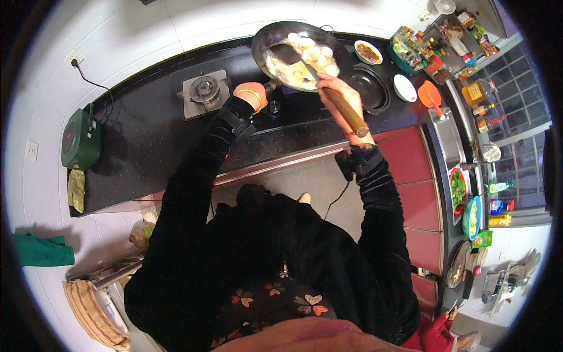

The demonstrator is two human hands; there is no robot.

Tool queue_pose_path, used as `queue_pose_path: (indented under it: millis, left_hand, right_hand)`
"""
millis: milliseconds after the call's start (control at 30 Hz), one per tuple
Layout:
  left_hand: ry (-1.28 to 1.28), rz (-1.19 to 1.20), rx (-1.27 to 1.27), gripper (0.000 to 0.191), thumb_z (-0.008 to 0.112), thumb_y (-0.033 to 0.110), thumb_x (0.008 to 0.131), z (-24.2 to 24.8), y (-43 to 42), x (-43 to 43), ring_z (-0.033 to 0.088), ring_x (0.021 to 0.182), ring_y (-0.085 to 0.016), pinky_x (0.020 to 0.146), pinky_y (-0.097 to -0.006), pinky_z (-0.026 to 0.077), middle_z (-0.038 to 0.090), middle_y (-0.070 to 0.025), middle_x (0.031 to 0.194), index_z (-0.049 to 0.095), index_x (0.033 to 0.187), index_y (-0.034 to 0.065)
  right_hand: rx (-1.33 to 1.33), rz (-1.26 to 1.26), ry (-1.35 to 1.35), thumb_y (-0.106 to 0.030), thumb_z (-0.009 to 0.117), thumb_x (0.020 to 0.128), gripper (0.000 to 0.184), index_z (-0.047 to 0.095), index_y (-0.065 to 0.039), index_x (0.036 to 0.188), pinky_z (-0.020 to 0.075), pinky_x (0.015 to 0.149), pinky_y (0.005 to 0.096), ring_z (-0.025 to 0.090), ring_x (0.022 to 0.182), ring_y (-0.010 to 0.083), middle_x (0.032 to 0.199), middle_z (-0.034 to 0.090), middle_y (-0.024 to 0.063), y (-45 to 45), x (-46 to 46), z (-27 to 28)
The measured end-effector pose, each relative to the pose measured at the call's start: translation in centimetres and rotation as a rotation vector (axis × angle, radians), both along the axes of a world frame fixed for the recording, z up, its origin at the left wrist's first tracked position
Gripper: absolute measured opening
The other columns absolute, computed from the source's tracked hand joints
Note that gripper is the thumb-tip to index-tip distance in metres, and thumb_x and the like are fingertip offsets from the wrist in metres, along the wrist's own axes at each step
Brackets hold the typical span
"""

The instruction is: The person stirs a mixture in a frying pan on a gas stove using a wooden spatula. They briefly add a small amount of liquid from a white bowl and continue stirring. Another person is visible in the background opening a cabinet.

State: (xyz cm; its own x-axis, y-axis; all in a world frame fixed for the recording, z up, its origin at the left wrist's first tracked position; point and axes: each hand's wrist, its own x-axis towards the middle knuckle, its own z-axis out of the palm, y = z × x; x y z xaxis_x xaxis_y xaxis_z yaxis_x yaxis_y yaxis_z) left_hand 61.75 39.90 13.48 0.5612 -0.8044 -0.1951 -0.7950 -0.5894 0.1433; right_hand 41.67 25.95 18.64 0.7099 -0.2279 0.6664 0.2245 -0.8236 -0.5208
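My left hand (pixel 251 97) is closed around the short handle of a dark wok (pixel 263 42), at the top centre. The wok holds pale, round slices in a light broth (pixel 319 55). In my right hand (pixel 342 94) is the wooden handle of a metal ladle or spatula (pixel 345 112); its head lies in the broth inside the wok. Below the wok, part of a dark cooktop (pixel 299 105) shows. A gas burner (pixel 205 89) stands to the left of my left hand, with no pan on it.
At the right are a bowl of brown food (pixel 368 52), a black pan (pixel 371 88), a white bowl (pixel 405 88), an orange scoop (pixel 430 94), seasoning bottles (pixel 409 50) and a sink (pixel 446 136). A green appliance (pixel 81 138) stands at the left. Another person in a red top (pixel 433 334) is at the lower right.
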Motion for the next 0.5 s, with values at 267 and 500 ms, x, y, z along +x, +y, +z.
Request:
queue_pose_path:
  millis: [267, 500]
  left_hand:
    - [0.014, -0.014, 0.006, 0.036, 0.063, 0.033, 0.074, 0.2, 0.2, 0.0, 0.063, 0.092, -0.034, 0.079, -0.0410, 0.051, 0.066, -0.0181, 0.096, 0.068, 0.093, 0.0024]
    - [0.009, -0.025, -0.021, 0.033, 0.062, 0.031, 0.075, -0.1, 0.1, 0.2, 0.063, 0.090, -0.034, 0.077, -0.0413, 0.051, 0.066, -0.0182, 0.094, 0.068, 0.091, 0.0030]
  right_hand:
    - [0.118, -0.009, -0.042, 0.011, 0.064, 0.069, 0.026, 0.064, -0.005, 0.090, 0.0484, 0.080, 0.0257, 0.064, 0.094, 0.0212, 0.103, 0.065, 0.0130, 0.4, 1.1, -1.8]
    - [0.226, 0.064, 0.213, 0.009, 0.065, 0.073, 0.023, 0.063, -0.005, 0.091, 0.0479, 0.084, 0.0268, 0.063, 0.097, 0.0214, 0.103, 0.065, 0.0123, 3.3, -4.9, 4.4]
